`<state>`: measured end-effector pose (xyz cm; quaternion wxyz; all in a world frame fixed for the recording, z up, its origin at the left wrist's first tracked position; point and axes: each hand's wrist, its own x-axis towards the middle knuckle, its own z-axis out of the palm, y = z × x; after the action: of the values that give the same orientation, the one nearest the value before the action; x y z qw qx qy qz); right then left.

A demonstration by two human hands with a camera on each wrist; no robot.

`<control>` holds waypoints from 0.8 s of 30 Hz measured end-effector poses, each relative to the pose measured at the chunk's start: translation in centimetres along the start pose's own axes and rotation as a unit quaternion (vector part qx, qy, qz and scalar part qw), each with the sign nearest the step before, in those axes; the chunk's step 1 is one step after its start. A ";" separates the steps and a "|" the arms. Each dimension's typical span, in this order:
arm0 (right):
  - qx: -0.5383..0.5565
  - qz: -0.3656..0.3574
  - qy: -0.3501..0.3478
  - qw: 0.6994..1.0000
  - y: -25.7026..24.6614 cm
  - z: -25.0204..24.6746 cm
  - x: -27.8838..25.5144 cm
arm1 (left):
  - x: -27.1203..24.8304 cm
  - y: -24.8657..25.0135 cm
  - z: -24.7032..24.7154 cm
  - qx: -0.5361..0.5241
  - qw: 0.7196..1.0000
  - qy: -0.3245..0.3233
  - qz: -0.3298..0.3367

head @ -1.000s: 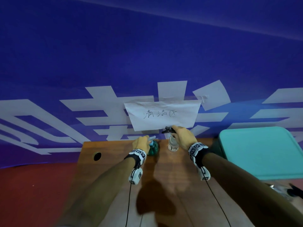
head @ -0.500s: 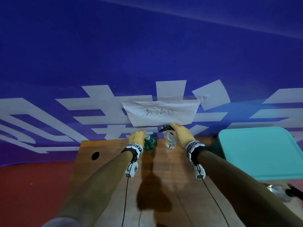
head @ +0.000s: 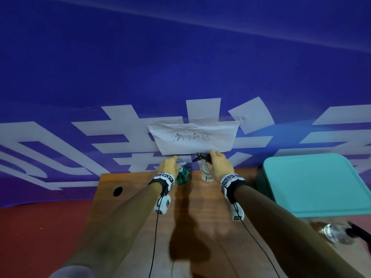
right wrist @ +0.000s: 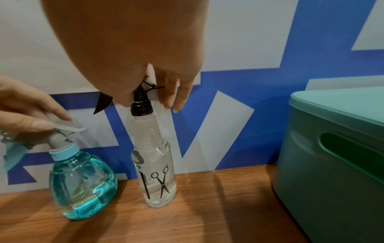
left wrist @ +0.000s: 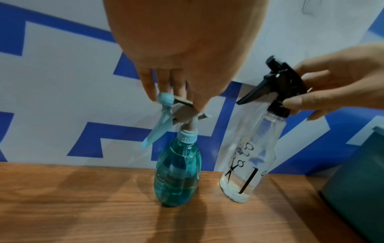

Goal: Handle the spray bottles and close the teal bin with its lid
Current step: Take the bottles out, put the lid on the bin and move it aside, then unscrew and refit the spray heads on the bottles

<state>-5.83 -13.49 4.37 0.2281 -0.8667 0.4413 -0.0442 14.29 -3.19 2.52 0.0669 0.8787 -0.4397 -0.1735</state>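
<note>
Two bottles [left wrist: 177, 172] upright on wooden table [head: 140, 217], blue wall [head: 180, 67] behind, both hands' fingers [left wrist: 149, 85] grasping spray heads

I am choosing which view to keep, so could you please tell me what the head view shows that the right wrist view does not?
Only the head view shows the handwritten paper sign on the wall, the table's round hole and both forearms. Only the right wrist view shows the scissors print on the clear bottle and the teal bin's side handle slot. Both show the blue bottle, both hands and the lidded teal bin.
</note>
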 end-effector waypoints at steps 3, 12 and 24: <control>0.003 0.011 0.016 1.000 0.7 -0.2 -1.0 | -0.8 0.5 -0.7 0.011 1.000 0.010 0.019; 0.045 0.048 0.057 0.996 3.7 -4.2 -5.2 | -6.3 4.9 -1.3 -0.019 0.997 0.032 0.067; 0.023 0.037 0.109 0.993 14.0 -7.1 -16.6 | -15.0 17.5 5.8 -0.100 0.981 -0.005 0.168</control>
<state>-28.26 -10.09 6.73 0.1999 -0.8342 0.4945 -0.1399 -9.22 -1.65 5.50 0.1808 0.7800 -0.5619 -0.2076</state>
